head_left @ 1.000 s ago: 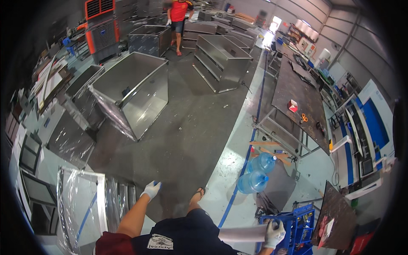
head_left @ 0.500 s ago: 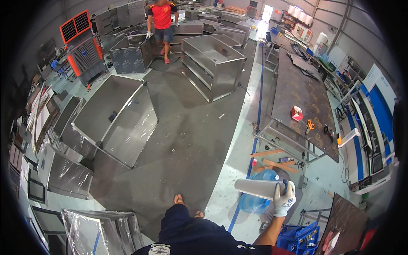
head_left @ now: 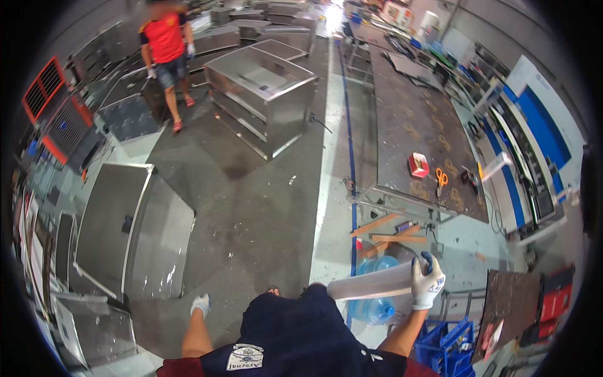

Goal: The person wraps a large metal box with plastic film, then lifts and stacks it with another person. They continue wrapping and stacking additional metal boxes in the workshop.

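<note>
My right hand (head_left: 428, 282), in a white glove with dark fingertips, grips one end of a long pale roll of plastic film (head_left: 370, 283). The roll points left across my front, above blue water jugs (head_left: 374, 308). My left hand (head_left: 201, 305), gloved in white, hangs low at my left side with nothing in it. Its fingers look loosely apart, though they are small and slightly blurred. Closest to that hand is a big grey sheet-metal cabinet (head_left: 166, 235) lying on the floor.
A long dark worktable (head_left: 414, 125) at the right bears a red box (head_left: 418, 165) and orange scissors (head_left: 442, 178). Wood strips (head_left: 392, 237) lie below it. Another metal cabinet (head_left: 289, 119) stands ahead. Beside it walks a person in a red shirt (head_left: 166, 41). A blue crate (head_left: 443, 345) is near my right.
My left hand has come into view at the lower left. The view has shifted, with the cabinets now farther left. My right hand keeps the roll. The other person has changed stride.
</note>
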Action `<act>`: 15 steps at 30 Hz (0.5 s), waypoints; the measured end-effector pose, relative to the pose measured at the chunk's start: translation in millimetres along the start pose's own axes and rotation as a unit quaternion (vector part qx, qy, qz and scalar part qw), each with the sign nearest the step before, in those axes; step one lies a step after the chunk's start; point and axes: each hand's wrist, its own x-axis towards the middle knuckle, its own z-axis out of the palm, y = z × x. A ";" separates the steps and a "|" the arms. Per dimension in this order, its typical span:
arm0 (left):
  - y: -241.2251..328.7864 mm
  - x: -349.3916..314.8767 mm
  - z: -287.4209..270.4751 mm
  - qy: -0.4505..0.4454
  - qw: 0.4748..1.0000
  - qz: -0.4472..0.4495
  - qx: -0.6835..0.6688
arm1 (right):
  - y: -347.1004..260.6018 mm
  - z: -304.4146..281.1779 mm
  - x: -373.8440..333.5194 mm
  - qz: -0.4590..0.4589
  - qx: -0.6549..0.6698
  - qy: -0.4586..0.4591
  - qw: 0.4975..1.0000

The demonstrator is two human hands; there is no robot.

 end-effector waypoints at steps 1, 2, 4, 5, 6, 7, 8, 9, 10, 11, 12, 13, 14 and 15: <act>41.0 22.7 -15.7 0.048 0.998 0.038 0.004 | -0.1 3.7 13.8 0.023 -0.020 -0.005 1.000; 86.1 45.3 -35.6 0.077 0.995 0.059 -0.020 | 1.0 9.3 30.2 0.026 -0.032 0.001 0.999; 169.0 72.9 -52.6 0.056 0.987 0.066 -0.134 | 6.7 26.3 68.0 0.004 -0.017 0.030 0.999; 198.0 76.8 -53.1 0.048 0.973 0.114 -0.196 | 11.2 33.9 87.9 0.032 -0.014 0.022 0.999; 224.8 80.5 -50.7 0.035 0.961 0.122 -0.246 | 16.0 45.4 110.5 0.036 -0.002 0.043 0.998; 246.8 82.6 -41.5 0.043 0.957 0.126 -0.258 | 22.4 54.6 135.5 0.036 -0.008 0.052 0.998; 263.5 81.4 -26.6 0.044 0.961 0.139 -0.234 | 29.3 64.7 162.7 0.046 0.001 0.057 0.997; 274.0 76.3 -11.9 0.050 0.971 0.126 -0.200 | 35.7 74.6 188.4 0.030 0.010 0.076 0.997; 283.1 68.8 7.9 0.057 0.978 0.112 -0.169 | 43.0 84.7 219.1 0.022 0.026 0.092 0.995; 283.1 52.2 31.5 0.132 0.983 0.128 -0.011 | 50.7 92.1 249.3 0.013 0.038 0.095 0.995; 277.9 30.9 52.3 0.188 0.961 0.118 0.168 | 58.8 99.7 277.5 0.002 0.026 0.113 0.993; 276.5 10.5 68.8 0.086 0.982 0.039 0.163 | 66.7 111.4 308.2 0.000 0.031 0.140 0.990; 275.3 -11.5 82.8 -0.075 0.995 -0.051 -0.028 | 75.3 122.6 342.6 -0.029 0.036 0.177 0.983; 274.1 -34.3 101.8 -0.017 0.975 -0.043 0.219 | 84.1 134.0 371.2 -0.011 0.057 0.186 0.981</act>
